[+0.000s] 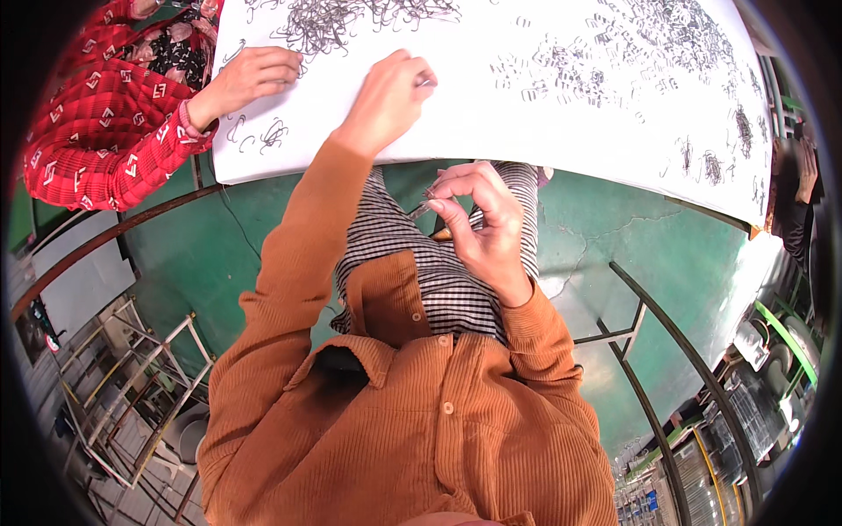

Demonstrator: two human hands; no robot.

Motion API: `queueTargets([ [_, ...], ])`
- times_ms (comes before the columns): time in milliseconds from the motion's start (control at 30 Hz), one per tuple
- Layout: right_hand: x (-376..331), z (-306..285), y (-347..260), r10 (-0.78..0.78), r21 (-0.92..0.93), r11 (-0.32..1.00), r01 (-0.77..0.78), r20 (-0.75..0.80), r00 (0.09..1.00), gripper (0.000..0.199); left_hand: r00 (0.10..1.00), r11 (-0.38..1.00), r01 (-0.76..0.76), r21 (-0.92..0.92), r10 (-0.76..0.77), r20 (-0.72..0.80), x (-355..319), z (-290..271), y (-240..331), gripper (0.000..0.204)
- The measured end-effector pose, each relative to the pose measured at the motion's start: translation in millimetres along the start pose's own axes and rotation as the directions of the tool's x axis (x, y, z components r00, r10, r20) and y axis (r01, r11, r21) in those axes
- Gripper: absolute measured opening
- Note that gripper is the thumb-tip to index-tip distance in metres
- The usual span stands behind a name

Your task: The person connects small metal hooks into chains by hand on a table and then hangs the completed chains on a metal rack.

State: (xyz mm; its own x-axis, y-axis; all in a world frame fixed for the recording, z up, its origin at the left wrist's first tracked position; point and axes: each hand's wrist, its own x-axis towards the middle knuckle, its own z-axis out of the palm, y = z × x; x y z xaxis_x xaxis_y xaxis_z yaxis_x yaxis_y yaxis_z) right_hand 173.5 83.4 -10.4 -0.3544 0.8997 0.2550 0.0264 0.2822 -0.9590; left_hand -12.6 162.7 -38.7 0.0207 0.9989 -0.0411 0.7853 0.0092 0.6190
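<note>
Hands apart: left hand [390,96] pinches metal clip [424,82] on white table [456,123]; right hand [478,219] pinches another clip [421,209].

Before us lies the desk [491,131], its near edge running across above our lap. Our left hand [390,92] rests on the desk near that edge, its fingers [419,77] pinching a small metal clip [425,82]. Our right hand [478,219] sits nearer to us, off the desk, over our lap, with another clip [421,209] at its fingertips. A heap of clips [333,22] lies behind our left hand; scattered clips [596,66] spread to the right. At the desk's left end another person's hand [250,74] rests on it.
</note>
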Motion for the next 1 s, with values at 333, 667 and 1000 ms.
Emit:
queueTargets([
  [333,11.3,10.2,8.7,-0.023,-0.082,0.996,0.022,-0.011,1.000,0.012,0.935,0.409,0.192,-0.892,-0.353,0.039,-100.5,-19.6,26.0,0.021],
  [667,23.7,24.6,7.9,-0.096,-0.186,0.979,0.090,-0.026,0.995,0.011,0.896,0.480,0.101,-0.871,-0.425,-0.130,-116.6,-23.2,39.6,0.013],
  [1000,88.4,6.8,48.2,-0.108,-0.301,0.949,0.096,-0.023,0.994,0.008,0.904,0.591,-0.008,-0.807,-0.340,-0.258,-136.9,-23.0,39.2,0.010],
])
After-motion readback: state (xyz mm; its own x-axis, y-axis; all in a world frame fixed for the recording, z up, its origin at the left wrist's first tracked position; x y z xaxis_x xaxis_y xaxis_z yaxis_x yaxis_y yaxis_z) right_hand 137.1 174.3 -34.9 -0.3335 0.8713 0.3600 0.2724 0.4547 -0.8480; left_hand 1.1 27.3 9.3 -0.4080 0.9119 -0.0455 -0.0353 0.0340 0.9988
